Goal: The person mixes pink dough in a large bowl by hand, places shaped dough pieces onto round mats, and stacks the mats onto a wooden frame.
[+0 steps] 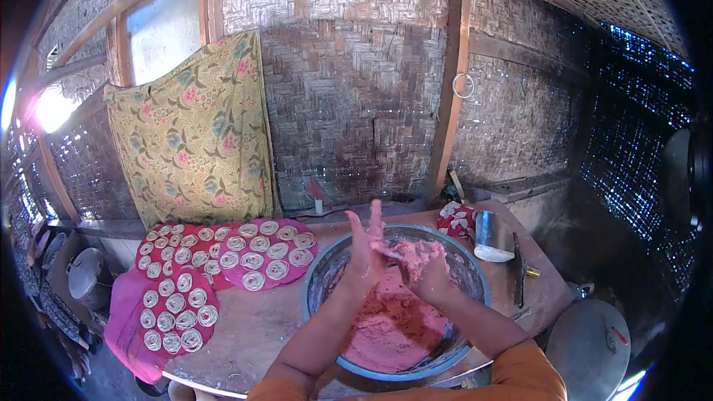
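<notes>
A wide blue-rimmed basin (319,275) holds pink dough or paste (382,349) with a brown powdery patch. My left hand (360,256) is raised over it, palm sideways, fingers extended and coated with pink paste. Beside it, my right hand (423,275) is curled and covered in pink lumps, against a pale narrow object that reaches toward the left hand; what exactly it grips is hidden. Left of the basin, pale coiled rounds (275,249) lie in rows on pink and red mats (250,266).
The wooden table (252,327) bears a metal cylinder (492,234), a dark tool (518,282) and red patterned cloth (453,217). A metal pot (88,271) and patterned clothing, apparently a person's (44,304), are left. A large round lid (587,345) stands right. A floral cloth (189,134) hangs on the woven wall.
</notes>
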